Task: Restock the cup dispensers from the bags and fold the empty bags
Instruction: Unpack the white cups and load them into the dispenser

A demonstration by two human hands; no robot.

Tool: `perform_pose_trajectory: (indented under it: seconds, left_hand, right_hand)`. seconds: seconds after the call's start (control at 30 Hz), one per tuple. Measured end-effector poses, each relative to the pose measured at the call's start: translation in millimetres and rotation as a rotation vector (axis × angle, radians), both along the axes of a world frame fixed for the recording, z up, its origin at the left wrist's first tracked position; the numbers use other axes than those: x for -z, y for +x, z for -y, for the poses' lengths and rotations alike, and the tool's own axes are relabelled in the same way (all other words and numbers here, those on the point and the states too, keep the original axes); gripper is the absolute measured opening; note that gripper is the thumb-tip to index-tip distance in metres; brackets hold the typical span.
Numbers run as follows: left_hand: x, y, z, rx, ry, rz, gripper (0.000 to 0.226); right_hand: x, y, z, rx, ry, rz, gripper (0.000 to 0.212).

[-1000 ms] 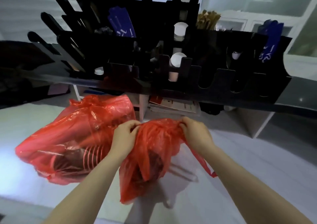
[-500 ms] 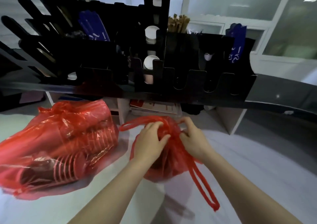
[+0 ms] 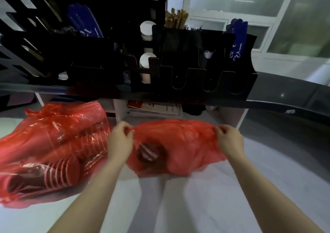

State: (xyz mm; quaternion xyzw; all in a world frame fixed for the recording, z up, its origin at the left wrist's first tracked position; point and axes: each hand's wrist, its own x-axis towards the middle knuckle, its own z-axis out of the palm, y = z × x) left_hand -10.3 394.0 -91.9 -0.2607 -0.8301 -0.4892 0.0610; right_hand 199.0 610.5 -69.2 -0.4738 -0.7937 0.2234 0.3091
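A small red plastic bag [image 3: 180,143] is stretched wide between my hands above the white table [image 3: 267,179]. My left hand [image 3: 118,141] pinches its left top edge and my right hand [image 3: 229,140] pinches the right top edge. A short dark stack of cups [image 3: 148,152] shows through the bag's plastic. To the left lies a larger red bag [image 3: 51,148] tied at the top and full of stacked cups. Behind, on a dark shelf, stands the black cup dispenser rack [image 3: 187,75] with white cups [image 3: 147,61] in one slot; several slots to the right look dark and bare.
The dark shelf edge [image 3: 178,98] crosses the view just beyond my hands. Papers [image 3: 153,107] lie underneath it. Wooden stirrers [image 3: 175,19] and blue packets [image 3: 237,43] stand in the rack. Glass partitions are at the back right.
My hands were bunched together at the small bag's knotted top; now they have pulled apart sideways, spreading the bag's mouth wide. The long handle loop no longer hangs down.
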Motion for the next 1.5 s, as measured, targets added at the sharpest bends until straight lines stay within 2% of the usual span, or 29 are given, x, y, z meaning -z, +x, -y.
perform_pose_trajectory:
  seconds: [0.1, 0.2, 0.27, 0.33, 0.4, 0.47, 0.5, 0.57, 0.63, 0.77, 0.97, 1.03, 1.07, 1.13, 1.17, 1.2, 1.23, 1.3, 1.33, 1.37, 1.4, 1.5]
  left_hand:
    - [-3.5, -12.2, 12.7, 0.024, -0.088, 0.119, 0.015]
    - [-14.5, 8.9, -0.9, 0.22, -0.178, 0.125, 0.053]
    - [-24.7, 26.5, -13.1, 0.316, -0.182, 0.094, 0.063]
    - [-31.5, 39.1, -24.5, 0.344, -0.225, 0.026, 0.053]
    - [-32.4, 45.3, -33.3, 0.304, -0.33, -0.118, 0.031]
    - [-29.9, 47.6, -42.1, 0.301, -0.323, -0.216, 0.014]
    - [-28.9, 48.4, -47.3, 0.321, -0.295, -0.244, 0.013]
    - [-28.8, 50.8, -57.3, 0.37, -0.281, -0.275, 0.019]
    - [-27.1, 51.9, -66.3, 0.436, -0.36, -0.284, 0.024]
    - [-10.4, 53.8, -67.5, 0.604, -0.732, -0.275, 0.032]
    - [15.3, 38.1, -35.5, 0.392, -0.797, -0.192, 0.045]
    - [15.8, 31.9, -26.3, 0.341, -0.757, -0.137, 0.053]
    - [14.6, 31.1, -22.6, 0.329, -0.704, -0.104, 0.061]
    - [11.3, 32.6, -16.5, 0.324, -0.581, -0.059, 0.083]
    - [8.6, 34.3, -13.6, 0.318, -0.518, -0.047, 0.089]
    - [5.3, 36.1, -10.4, 0.314, -0.448, -0.04, 0.092]
    - [1.3, 38.4, -8.1, 0.313, -0.365, -0.035, 0.092]
    - [-8.8, 44.9, -4.1, 0.343, -0.172, 0.007, 0.086]
    - [-13.5, 48.0, -1.7, 0.39, -0.076, 0.062, 0.084]
    - [-17.1, 50.1, 1.2, 0.441, -0.02, 0.114, 0.086]
    - [-19.3, 50.7, 4.6, 0.468, -0.015, 0.144, 0.092]
    - [-20.2, 44.2, 16.4, 0.422, -0.007, 0.176, 0.102]
  right_hand:
    - [-3.4, 13.6, -7.0, -0.011, -0.029, -0.013, 0.03]
    - [-8.9, 1.5, 20.0, -0.211, 0.059, -0.092, 0.048]
    - [-9.9, -9.4, 33.6, -0.309, 0.2, 0.086, 0.052]
    - [-5.3, -13.0, 33.4, -0.307, 0.261, 0.32, 0.062]
    - [0.6, -10.7, 29.0, -0.282, 0.208, 0.337, 0.057]
    - [8.5, -7.0, 27.2, -0.272, 0.17, 0.281, 0.045]
    - [11.2, -5.1, 27.1, -0.271, 0.143, 0.277, 0.043]
    - [15.6, -0.4, 26.6, -0.273, 0.08, 0.297, 0.042]
    - [19.0, 5.4, 28.5, -0.272, 0.075, 0.311, 0.045]
    - [25.0, 20.9, 28.8, -0.279, 0.163, 0.25, 0.034]
    - [22.6, 59.4, 13.2, -0.122, 0.164, 0.076, 0.019]
    - [18.7, 68.3, 12.3, -0.156, 0.152, 0.164, 0.02]
    - [16.9, 70.3, 14.1, -0.211, 0.191, 0.31, 0.017]
    - [10.8, 68.7, 18.1, -0.375, 0.262, 0.588, 0.032]
    - [5.2, 65.5, 22.2, -0.466, 0.213, 0.585, 0.04]
    - [-2.7, 63.1, 30.0, -0.549, 0.114, 0.481, 0.044]
    - [-12.1, 60.8, 39.5, -0.618, -0.03, 0.284, 0.045]
    - [-25.1, 58.0, 58.8, -0.7, -0.304, -0.104, 0.032]
    - [-29.0, 55.6, 65.6, -0.719, -0.369, -0.158, 0.026]
    - [-29.4, 51.4, 69.1, -0.718, -0.369, -0.102, 0.03]
    - [-26.8, 46.3, 70.5, -0.703, -0.31, 0.032, 0.037]
    - [-14.0, 33.7, 71.6, -0.555, 0.021, 0.593, 0.043]
